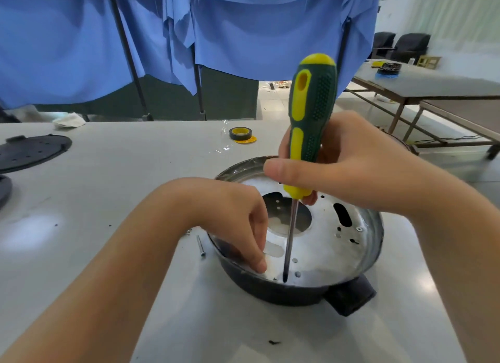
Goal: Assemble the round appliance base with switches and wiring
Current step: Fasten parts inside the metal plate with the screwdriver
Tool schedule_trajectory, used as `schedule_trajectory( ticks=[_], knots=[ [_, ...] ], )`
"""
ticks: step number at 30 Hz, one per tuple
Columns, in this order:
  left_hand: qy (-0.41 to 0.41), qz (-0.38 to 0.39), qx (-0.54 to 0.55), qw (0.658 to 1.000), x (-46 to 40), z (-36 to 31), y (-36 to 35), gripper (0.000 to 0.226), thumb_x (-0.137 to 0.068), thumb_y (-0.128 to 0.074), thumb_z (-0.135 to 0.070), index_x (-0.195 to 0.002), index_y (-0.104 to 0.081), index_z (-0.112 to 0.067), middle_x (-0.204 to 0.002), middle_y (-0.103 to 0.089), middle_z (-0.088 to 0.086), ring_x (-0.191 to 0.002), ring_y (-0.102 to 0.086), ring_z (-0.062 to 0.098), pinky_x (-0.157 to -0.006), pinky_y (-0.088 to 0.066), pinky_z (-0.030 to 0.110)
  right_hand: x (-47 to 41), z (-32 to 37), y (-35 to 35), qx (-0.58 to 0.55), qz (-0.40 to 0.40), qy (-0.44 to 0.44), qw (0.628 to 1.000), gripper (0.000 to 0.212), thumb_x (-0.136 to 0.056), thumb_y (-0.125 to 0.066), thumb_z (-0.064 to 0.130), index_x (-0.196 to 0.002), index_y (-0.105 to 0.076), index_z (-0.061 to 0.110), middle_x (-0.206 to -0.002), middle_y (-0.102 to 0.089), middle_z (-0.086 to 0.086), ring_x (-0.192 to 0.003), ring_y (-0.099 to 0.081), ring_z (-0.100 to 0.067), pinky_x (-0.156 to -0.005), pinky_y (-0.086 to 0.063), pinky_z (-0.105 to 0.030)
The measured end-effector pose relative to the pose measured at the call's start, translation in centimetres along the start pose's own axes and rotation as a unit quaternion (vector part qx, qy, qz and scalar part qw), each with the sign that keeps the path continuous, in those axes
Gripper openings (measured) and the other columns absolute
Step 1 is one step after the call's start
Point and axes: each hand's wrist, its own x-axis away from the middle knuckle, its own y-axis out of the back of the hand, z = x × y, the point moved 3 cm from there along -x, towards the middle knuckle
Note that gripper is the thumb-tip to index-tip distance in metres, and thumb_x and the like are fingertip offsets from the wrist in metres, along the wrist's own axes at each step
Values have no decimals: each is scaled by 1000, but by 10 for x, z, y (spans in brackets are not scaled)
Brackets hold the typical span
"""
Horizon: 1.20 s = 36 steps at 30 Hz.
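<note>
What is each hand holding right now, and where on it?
Right hand grips the screwdriver at the lower handle. Left hand holds nothing; its fingertips press inside the round base.

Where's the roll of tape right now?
In the head view, the tape roll lies flat on the grey table, beyond the round base and just left of the screwdriver.

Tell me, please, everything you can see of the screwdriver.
The screwdriver has a thick green and yellow handle, apparently rubbery plastic, and a long thin metal shaft with a dark tip. It stands nearly upright, its tip down on the shiny metal plate inside the round base, near the front rim. The right hand grips the handle.
</note>
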Motion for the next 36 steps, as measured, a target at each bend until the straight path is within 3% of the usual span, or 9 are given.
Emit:
schedule_trajectory(
  ticks=[4, 8, 17, 21, 26, 28, 31, 33, 36],
  knots=[
    [15, 12, -15, 1000, -12, 2, -4, 32, -59, -84, -56, -80, -71, -36, -75, -71, -19, -68, -65, -3, -58, -46, 16, -1, -3, -1, -4, -9, 19, 1000, 31, -78, -73, 34, -77, -63, 5, -63, -65, -2, -54, -63, -20, -57, -56, -29],
    [14, 24, 9, 1000, -13, 2, -5, 32, -59, -85, -53, -79, -71, -32, -74, -72, -17, -70, -67, 0, -57, -45, 14, -1, -4, -3, -3, -7, 26, 1000, 32, -76, -75, 36, -78, -64, 6, -66, -65, -4, -56, -64, -24, -58, -58, -35],
    [35, 14, 20, 999, -11, 1, -5, 33, -58, -85, -53, -75, -68, -31, -73, -65, -24, -53, -54, -16, -37, -33, 1, -1, -8, -9, -3, 20, 22, 1000, 32, -77, -74, 31, -79, -62, 2, -63, -62, -2, -55, -61, -19, -55, -54, -24],
    [30, 9, 26, 999, -11, 3, -6, 32, -58, -86, -52, -76, -68, -32, -68, -66, -22, -52, -55, -13, -42, -38, 2, -1, -6, -12, 39, 6, 26, 999, 37, -73, -78, 42, -72, -60, 9, -62, -61, 2, -50, -59, -19, -49, -50, -25],
    [-13, 18, 31, 999, -9, 3, -8, 22, -64, -83, -51, -70, -64, -39, -59, -58, -35, -54, -52, -19, -45, -38, 0, 0, -1, -20, 112, -73, 41, 990, 64, -57, -75, 62, -61, -42, 7, -53, -38, -8, -44, -34, -7, -42, -27, -19],
    [-45, 31, 53, 997, -3, 3, -5, 20, -71, -81, -45, -78, -63, -41, -70, -61, -35, -63, -55, -20, -55, -43, 2, 0, -3, -20, 131, -95, 32, 986, 68, -54, -73, 67, -61, -42, 8, -50, -36, 1, -44, -33, -6, -41, -29, -20],
    [-138, 55, 166, 975, 11, -2, 0, 32, -77, -81, -24, -90, -65, -48, -88, -72, -19, -85, -68, -1, -73, -52, 14, 1, -3, -19, 164, -120, 17, 979, 69, -51, -70, 73, -59, -43, 9, -47, -37, 6, -43, -34, -5, -43, -32, -20],
    [-196, 7, 225, 954, 19, -6, 4, 34, -75, -82, -18, -89, -68, -46, -90, -73, -13, -88, -70, 7, -78, -54, 19, 3, -2, -20, 191, -138, 0, 972, 71, -50, -65, 77, -59, -45, 10, -47, -40, 5, -43, -37, -6, -42, -33, -20],
    [-214, -125, 263, 932, 23, -12, 3, 14, -70, -84, -22, -73, -73, -30, -71, -72, -11, -69, -69, 5, -62, -52, 14, 6, 0, -23, 248, -177, -15, 952, 69, -51, -55, 83, -56, -44, 15, -44, -40, 5, -47, -42, -9, -45, -30, -19]
  ],
)
